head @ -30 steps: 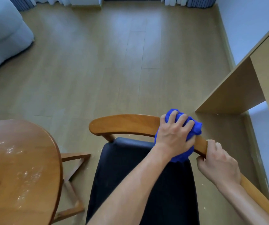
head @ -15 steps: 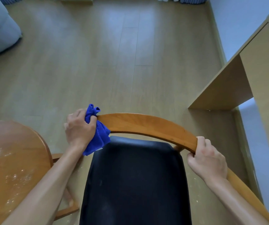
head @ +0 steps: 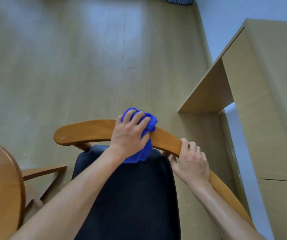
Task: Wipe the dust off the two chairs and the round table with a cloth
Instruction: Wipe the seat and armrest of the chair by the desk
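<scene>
I am wiping the chair's (head: 127, 196) curved wooden rail (head: 87, 131) with the cloth (head: 148, 123), and my left hand (head: 130, 134) is clamping that cloth down onto the rail near its middle, fingers curling over the far edge, a tail of blue hanging toward the seat. My right hand (head: 191, 161) is gripping the same rail just to the right, fingers wrapping over the top and thumb under, steadying the chair.

What matters for the coming stroke is how the rail is running: its long axis is sweeping from the blunt end at the left, across under my left hand, then bending near and right beneath my right hand and forearm. The bare stretch to the left is open to the cloth; to the right my own right hand is sitting close by and blocking the way. So I am judging that the left hand is the one to travel, along the rail, not across it.

My left forearm is crossing over the black seat from near left, wrist bent down. The table (head: 0, 187) is waiting at the near left, its top showing pale smears.
</scene>
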`<state>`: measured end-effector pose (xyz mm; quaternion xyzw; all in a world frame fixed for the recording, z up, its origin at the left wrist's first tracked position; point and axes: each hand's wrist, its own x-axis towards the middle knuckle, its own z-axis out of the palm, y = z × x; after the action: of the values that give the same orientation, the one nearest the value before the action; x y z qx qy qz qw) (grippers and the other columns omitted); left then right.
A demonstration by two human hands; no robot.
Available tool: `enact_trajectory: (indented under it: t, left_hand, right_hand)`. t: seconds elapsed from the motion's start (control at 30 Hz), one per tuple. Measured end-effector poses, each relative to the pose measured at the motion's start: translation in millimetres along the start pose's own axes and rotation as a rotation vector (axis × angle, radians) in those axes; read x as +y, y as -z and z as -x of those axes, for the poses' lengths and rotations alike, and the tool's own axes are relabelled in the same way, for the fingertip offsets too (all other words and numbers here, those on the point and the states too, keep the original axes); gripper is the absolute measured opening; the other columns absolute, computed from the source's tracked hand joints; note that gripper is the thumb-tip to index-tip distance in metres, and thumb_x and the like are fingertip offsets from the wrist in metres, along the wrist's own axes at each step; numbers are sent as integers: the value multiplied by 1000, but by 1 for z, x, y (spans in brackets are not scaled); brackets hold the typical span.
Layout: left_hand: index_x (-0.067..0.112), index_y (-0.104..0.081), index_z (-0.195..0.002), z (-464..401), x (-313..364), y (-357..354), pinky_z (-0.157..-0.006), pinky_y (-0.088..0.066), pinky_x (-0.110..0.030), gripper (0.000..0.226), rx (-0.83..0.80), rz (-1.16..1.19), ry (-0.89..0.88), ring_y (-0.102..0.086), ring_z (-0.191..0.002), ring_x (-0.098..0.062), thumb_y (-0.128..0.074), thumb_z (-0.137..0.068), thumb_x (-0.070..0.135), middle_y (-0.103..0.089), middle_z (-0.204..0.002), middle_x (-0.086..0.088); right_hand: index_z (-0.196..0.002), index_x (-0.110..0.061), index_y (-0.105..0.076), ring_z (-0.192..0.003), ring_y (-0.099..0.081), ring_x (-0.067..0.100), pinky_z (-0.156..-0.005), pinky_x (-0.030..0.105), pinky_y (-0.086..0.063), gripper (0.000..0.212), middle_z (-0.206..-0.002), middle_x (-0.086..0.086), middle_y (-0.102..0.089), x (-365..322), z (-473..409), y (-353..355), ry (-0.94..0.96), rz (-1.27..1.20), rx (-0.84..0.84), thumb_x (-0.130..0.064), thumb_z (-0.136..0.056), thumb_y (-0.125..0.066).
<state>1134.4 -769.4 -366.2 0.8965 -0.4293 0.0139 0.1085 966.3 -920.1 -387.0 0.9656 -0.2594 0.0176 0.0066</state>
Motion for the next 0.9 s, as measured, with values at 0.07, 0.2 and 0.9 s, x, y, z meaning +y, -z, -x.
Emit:
enact_trajectory:
  t: [0.07, 0.2, 0.9]
  left_hand:
    - [16, -64, -111, 20, -55, 12, -87, -47, -49, 44, 31, -12, 190, -52, -114, -33, -45, -80, 40, -62, -120, -4]
    - [19, -59, -118, 66, -136, 38, -94, -41, -52, 50, -16, 73, 650, -43, -120, -35, -38, -81, 44, -56, -128, -8]
    - [16, -64, -111, -5, 7, 0, -90, -45, -48, 42, -12, -10, -30, -52, -117, -34, -47, -80, 39, -61, -121, -5]
  right_hand:
    - [-112, -6, -54, -71, -59, 27, -58, 35, -48, 52, -89, 11, -60, 0, 0, 2, -7, -9, -17, -38, -74, -71]
    - [-121, -7, -52, -90, -62, 30, -71, 39, -52, 63, -106, 13, -61, -2, 0, 4, -31, -31, -40, -51, -78, -63]
    - [-149, -6, -30, -137, -38, 38, -103, 54, -42, 91, -151, 23, -34, -2, 0, 7, -34, -46, -112, -52, -76, -60]
